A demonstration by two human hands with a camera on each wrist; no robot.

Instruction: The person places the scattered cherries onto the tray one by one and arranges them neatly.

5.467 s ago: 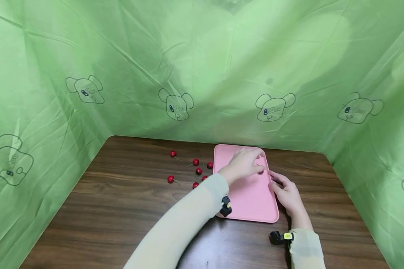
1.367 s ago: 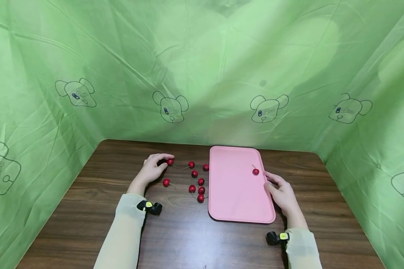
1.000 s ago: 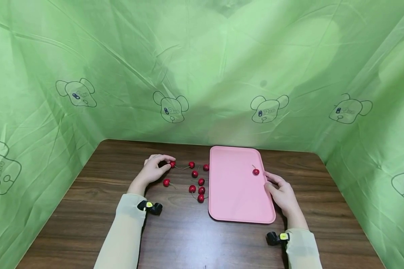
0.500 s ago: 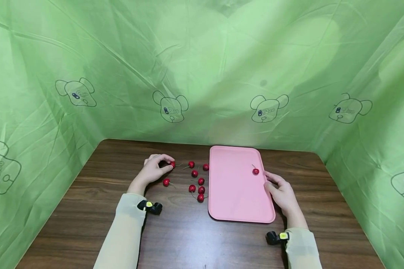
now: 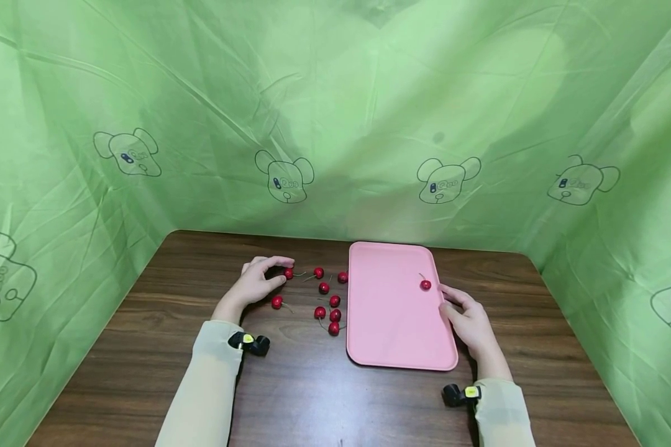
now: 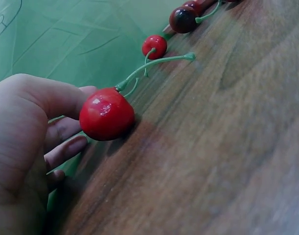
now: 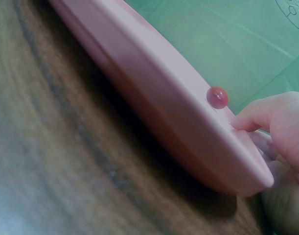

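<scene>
In the head view, my left hand (image 5: pixel 254 282) is around a red cherry (image 5: pixel 288 274) at the left, thumb and forefinger on either side of it and apart. The left wrist view shows this cherry (image 6: pixel 107 115) close up with its green stem, low over the wood; part of the finger behind it is hidden. My right hand (image 5: pixel 470 320) holds the right rim of a pink tray (image 5: pixel 399 323). In the right wrist view a fingertip lies on the tray's rim (image 7: pixel 188 112), with other fingers outside it. One cherry (image 5: pixel 425 285) lies in the tray beside that hand.
Several more stemmed cherries lie on the brown wooden table (image 5: pixel 291 391) between my left hand and the tray; one cherry (image 5: pixel 277 302) lies nearer my left wrist. A green cloth (image 5: pixel 363 124) with animal-head drawings hangs behind and at both sides.
My left hand has gone from over the tray to the cherry at the far left, which has shifted slightly and turned its stem rightward. Lately its thumb and finger have spread. My right hand stays.
</scene>
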